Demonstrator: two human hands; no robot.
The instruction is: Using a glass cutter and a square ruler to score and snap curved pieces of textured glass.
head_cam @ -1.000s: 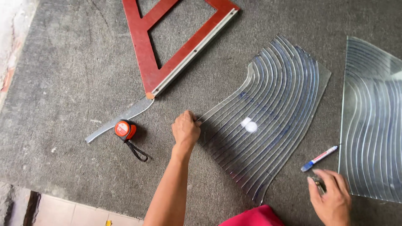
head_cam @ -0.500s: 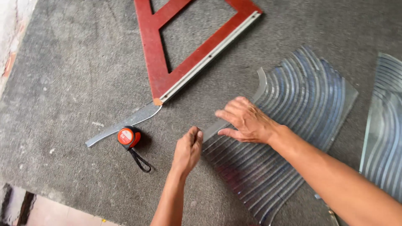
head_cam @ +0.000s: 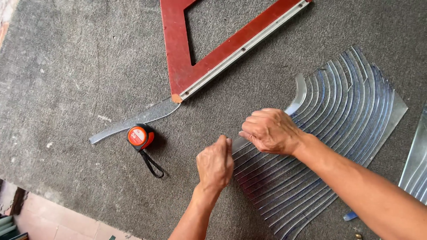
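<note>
Broadly, everything lies on a grey carpeted work surface (head_cam: 66, 66). Biggest on it is the red triangular square (head_cam: 209, 58) with a pale metal edge, at the top. Right of centre sits the glass sheet (head_cam: 338, 133), scored into many curved strips that fan out together. My right hand (head_cam: 271, 131) lies over its near-left edge with fingers curled, pinching the outermost curved strip (head_cam: 297, 94). My left hand (head_cam: 215, 162) is closed in a loose fist against the same strip's lower end — both hands grip it, almost touching.

By my judgement the work is early: one curved strip of glass (head_cam: 133, 121) already lies apart, by the square's corner, while many scored strips remain joined in the sheet. An orange tape measure (head_cam: 140, 137) rests just below that freed strip. A second ribbed pane (head_cam: 416, 164) shows at the right edge — untouched.
</note>
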